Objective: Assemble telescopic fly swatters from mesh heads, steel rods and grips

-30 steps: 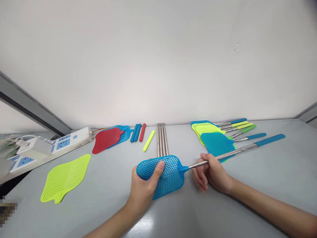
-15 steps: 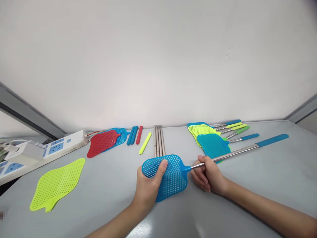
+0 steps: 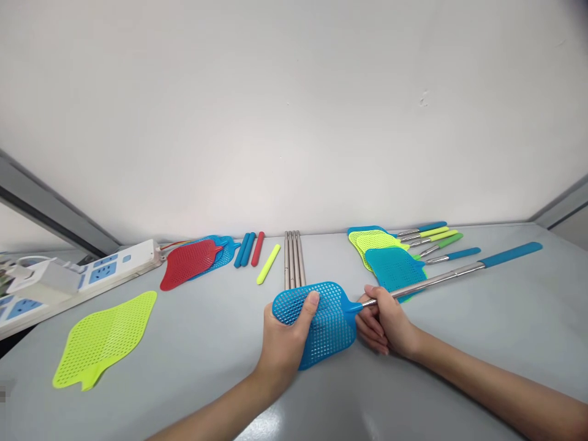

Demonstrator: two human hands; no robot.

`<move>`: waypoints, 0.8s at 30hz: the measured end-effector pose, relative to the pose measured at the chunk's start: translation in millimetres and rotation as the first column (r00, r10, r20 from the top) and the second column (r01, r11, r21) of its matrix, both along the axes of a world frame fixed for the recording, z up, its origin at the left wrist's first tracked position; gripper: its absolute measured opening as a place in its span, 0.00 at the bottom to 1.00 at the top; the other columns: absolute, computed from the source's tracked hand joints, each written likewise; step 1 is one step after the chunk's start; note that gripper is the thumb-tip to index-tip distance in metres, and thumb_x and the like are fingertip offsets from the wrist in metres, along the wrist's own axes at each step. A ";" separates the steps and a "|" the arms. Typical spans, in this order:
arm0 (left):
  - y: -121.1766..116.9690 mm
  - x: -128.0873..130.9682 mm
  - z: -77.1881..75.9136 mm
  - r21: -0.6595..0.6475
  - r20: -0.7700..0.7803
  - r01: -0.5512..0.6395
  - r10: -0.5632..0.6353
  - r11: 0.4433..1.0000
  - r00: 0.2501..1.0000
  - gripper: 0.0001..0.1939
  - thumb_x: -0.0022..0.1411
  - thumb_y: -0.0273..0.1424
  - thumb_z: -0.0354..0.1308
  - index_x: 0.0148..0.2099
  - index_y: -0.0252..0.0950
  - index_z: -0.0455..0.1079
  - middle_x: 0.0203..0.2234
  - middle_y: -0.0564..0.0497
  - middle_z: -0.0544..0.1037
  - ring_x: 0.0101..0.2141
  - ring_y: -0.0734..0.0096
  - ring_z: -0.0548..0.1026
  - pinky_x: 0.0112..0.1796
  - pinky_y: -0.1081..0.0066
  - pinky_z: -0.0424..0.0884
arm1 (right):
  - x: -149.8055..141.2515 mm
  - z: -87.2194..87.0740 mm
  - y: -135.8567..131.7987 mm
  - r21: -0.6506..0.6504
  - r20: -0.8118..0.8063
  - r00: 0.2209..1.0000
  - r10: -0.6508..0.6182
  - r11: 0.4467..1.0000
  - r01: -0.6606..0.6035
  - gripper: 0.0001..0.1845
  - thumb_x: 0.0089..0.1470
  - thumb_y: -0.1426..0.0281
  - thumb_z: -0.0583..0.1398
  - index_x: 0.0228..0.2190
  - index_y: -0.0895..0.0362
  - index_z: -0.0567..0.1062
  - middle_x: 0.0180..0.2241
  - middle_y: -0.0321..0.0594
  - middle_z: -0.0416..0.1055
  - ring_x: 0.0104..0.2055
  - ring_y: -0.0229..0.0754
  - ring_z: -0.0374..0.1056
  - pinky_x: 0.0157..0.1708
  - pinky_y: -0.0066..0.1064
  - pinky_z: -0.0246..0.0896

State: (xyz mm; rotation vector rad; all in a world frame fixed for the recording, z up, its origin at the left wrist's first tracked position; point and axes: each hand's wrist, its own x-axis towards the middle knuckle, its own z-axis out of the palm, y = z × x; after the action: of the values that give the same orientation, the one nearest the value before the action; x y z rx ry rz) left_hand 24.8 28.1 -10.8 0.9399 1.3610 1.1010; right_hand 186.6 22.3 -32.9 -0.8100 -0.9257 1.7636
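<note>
My left forearm comes up from the bottom edge of view, slanting to the right, and my left hand (image 3: 285, 334) is closed on the blue swatter head (image 3: 331, 324), thumb flat across the mesh, fingers behind it. My right forearm reaches in from the lower right; my right hand (image 3: 388, 321) is curled round the metal shaft (image 3: 427, 283) near the head's neck, thumb and forefinger closed on it, the other fingers bent below.

Taking the metal rods (image 3: 294, 260) as my mark, the tabletop (image 3: 206, 343) meets the wall (image 3: 294, 122) just behind them and spreads toward me under both forearms. A wide stretch of it lies between them and the yellow swatter head (image 3: 105, 337), well to their left. The swatters (image 3: 397, 269) lie overlapping to their right.

The blue head is in front of the rods, hiding their near ends; I cannot tell whether it touches them. Its neck meets the shaft between my hands, and the shaft runs past my right hand to a blue grip (image 3: 513, 254), far right of the rods.
</note>
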 end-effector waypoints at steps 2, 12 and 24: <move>0.9 -0.5 -0.2 0.017 0.003 0.009 -0.009 1.000 1.000 0.16 0.43 0.40 0.62 0.27 0.32 0.67 0.20 0.53 0.73 0.24 0.72 0.71 0.27 0.74 0.70 | -0.3 0.8 -0.4 0.008 0.029 1.000 0.010 1.000 -0.010 0.29 0.50 0.61 0.43 0.03 0.56 0.55 0.02 0.30 0.46 0.03 0.30 0.43 0.03 0.22 0.33; 12.9 -18.9 9.7 -0.083 0.234 0.237 -0.212 0.968 0.949 0.14 0.47 0.38 0.60 0.32 0.31 0.69 0.25 0.48 0.76 0.28 0.66 0.74 0.30 0.69 0.71 | -4.8 8.0 0.2 -0.020 0.222 0.967 0.127 0.992 -0.126 0.30 0.53 0.57 0.41 0.06 0.57 0.56 0.04 0.31 0.50 0.06 0.31 0.49 0.06 0.22 0.45; 27.1 -59.0 25.9 -0.248 0.230 0.262 -0.206 0.933 0.951 0.16 0.47 0.37 0.61 0.38 0.34 0.70 0.29 0.45 0.77 0.30 0.58 0.75 0.30 0.62 0.73 | -3.9 17.4 3.5 0.005 0.052 0.985 -0.164 0.987 0.164 0.26 0.51 0.57 0.49 0.09 0.58 0.57 0.06 0.29 0.49 0.08 0.30 0.50 0.08 0.22 0.39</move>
State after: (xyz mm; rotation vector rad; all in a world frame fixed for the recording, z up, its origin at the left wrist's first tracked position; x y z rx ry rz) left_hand -34.2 55.1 15.1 0.7424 1.1651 0.7769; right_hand 182.7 25.7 -15.6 -0.9092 -0.8685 1.6062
